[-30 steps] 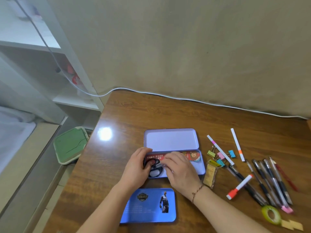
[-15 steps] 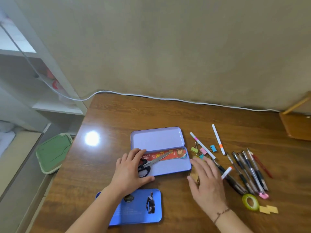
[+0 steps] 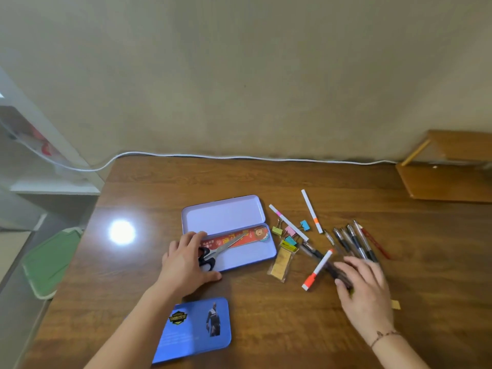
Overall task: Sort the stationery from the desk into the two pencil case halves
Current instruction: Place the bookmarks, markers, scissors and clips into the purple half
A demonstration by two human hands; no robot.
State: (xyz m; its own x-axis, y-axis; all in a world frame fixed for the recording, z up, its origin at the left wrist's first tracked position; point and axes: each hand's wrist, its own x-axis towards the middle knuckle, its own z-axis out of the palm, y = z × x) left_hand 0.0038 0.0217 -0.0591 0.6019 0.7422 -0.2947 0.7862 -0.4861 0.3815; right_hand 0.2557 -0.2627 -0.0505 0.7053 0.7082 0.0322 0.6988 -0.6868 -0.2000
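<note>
The right hand (image 3: 364, 286) has swung away from the open pencil case (image 3: 226, 217) at centre frame and now lies flat, fingers spread, over the pens (image 3: 351, 241) at lower right, hiding their near ends. The left hand (image 3: 186, 262), fingers relaxed, stays on the case's left edge, covering the handles of the scissors (image 3: 221, 249) inside.
</note>
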